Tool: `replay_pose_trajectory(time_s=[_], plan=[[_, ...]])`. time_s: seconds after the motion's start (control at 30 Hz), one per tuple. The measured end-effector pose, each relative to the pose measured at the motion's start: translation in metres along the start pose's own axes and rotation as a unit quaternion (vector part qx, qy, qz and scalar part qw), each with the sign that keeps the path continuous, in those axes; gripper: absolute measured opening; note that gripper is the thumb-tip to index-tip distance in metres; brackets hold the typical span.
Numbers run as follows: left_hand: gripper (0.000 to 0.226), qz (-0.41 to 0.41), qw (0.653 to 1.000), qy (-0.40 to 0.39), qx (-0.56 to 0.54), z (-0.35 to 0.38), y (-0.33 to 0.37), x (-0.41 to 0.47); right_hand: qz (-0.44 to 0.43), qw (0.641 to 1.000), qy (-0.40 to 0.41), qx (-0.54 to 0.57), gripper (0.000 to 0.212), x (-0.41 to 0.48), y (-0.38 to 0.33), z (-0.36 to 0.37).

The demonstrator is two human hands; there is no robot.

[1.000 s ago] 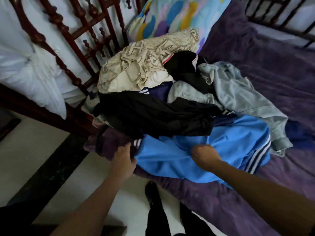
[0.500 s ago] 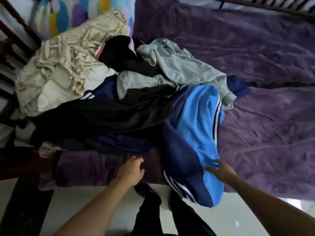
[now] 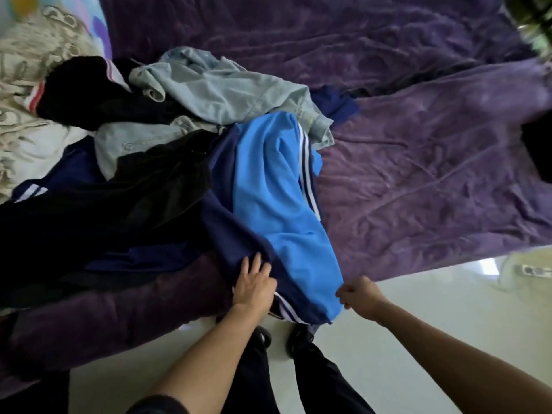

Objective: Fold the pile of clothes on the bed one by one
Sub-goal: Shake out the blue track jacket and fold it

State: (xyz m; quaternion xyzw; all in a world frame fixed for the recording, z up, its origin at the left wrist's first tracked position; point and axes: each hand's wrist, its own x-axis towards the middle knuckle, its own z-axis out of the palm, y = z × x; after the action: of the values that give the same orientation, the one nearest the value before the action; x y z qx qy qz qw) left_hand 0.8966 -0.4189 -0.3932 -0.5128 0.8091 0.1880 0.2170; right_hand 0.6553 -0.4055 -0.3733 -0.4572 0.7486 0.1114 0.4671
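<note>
Both hands sit at the near end of the blue tracksuit garment, draped over the bed edge — right hand pinching its light-blue corner, left hand flat on the navy. Its length runs away from them, under the denim shirt.

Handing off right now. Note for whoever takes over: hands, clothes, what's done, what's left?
Left hand: lies flat on the navy part of the blue tracksuit garment at the bed edge.
Right hand: pinches its light-blue hem.
The garment's far end lies under the pile of clothes on the purple blanket.
Done: no folded item in view.
Left: pull it free, fold it, then the rest one by one.
</note>
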Motion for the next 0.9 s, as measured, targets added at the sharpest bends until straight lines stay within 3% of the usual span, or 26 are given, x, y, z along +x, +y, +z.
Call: replay_pose_trajectory(time_s=[0.1, 0.13, 0.2, 0.23, 0.3, 0.37, 0.4, 0.47, 0.53, 0.63, 0.7, 0.8, 0.9], plan=[[0.019, -0.047, 0.980, 0.084, -0.174, -0.040, 0.006, 0.008, -0.040, 0.997, 0.039, -0.061, 0.016, -0.010, 0.018, -0.043], [0.014, -0.058, 0.960, 0.108, -0.253, -0.063, 0.007, 0.009, -0.056, 0.995, 0.023, -0.075, 0.032, -0.013, 0.020, -0.052], [0.019, -0.059, 0.923, 0.153, -0.349, -0.116, 0.005, 0.009, -0.091, 0.992, -0.031, -0.084, 0.096, -0.022, 0.016, -0.060], [0.026, -0.048, 0.910, 0.173, -0.374, -0.144, 0.004, 0.006, -0.115, 0.989, -0.036, -0.088, 0.118, -0.025, 0.009, -0.059], [0.035, -0.021, 0.888, 0.214, -0.407, -0.200, 0.005, -0.006, -0.172, 0.983, 0.012, -0.066, 0.130, -0.030, -0.010, -0.056], [0.035, -0.001, 0.856, 0.259, -0.447, -0.251, 0.005, -0.022, -0.198, 0.978, 0.070, 0.005, 0.114, -0.035, -0.037, -0.058], [0.032, 0.009, 0.838, 0.282, -0.467, -0.273, 0.003, -0.031, -0.206, 0.973, 0.094, 0.044, 0.088, -0.038, -0.051, -0.064], [0.025, 0.017, 0.813, 0.340, -0.472, -0.310, -0.007, -0.050, -0.203, 0.960, 0.153, 0.115, 0.010, -0.044, -0.079, -0.079], [0.024, -0.004, 0.796, 0.405, -0.450, -0.336, -0.034, -0.067, -0.207, 0.941, 0.178, 0.201, 0.029, -0.043, -0.102, -0.101], [0.013, -0.080, 0.788, 0.447, -0.416, -0.342, -0.092, -0.089, -0.191, 0.887, 0.163, 0.388, 0.023, -0.055, -0.136, -0.158], [0.009, -0.140, 0.821, 0.420, -0.360, -0.327, -0.126, -0.095, -0.201, 0.876, 0.177, 0.402, 0.022, -0.071, -0.157, -0.200], [0.023, -0.207, 0.870, 0.341, -0.288, -0.300, -0.155, -0.095, -0.262, 0.863, 0.178, 0.393, 0.025, -0.108, -0.190, -0.243], [0.036, -0.172, 0.890, 0.286, -0.311, -0.288, -0.147, -0.089, -0.311, 0.842, 0.112, 0.427, 0.029, -0.148, -0.218, -0.264]])
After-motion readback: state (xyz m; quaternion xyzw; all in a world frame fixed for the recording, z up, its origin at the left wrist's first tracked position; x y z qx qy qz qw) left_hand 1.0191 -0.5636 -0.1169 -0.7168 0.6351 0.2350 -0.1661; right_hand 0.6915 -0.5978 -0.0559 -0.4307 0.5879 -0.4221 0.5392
